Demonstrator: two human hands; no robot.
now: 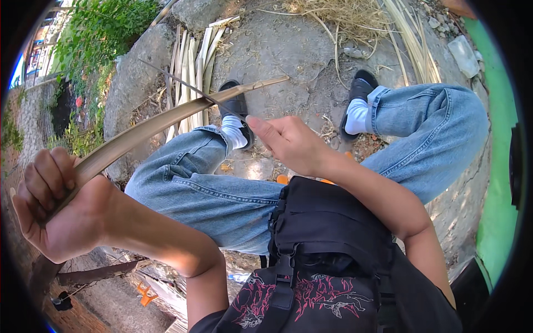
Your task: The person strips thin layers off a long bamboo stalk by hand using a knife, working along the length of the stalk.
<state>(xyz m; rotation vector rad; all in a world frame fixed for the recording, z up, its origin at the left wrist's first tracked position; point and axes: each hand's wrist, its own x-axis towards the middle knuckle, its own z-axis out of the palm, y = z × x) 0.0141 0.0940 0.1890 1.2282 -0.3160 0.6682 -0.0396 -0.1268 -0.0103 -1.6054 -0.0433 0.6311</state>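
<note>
Now your left hand fist-grips long tan bamboo strip; right hand pinches thin dark blade against it.

The long split stalk is pale tan; the jeans faded blue; the socks white in black sandals; the black chest bag sits above a red-and-white graphic print; the wall bright green.
</note>
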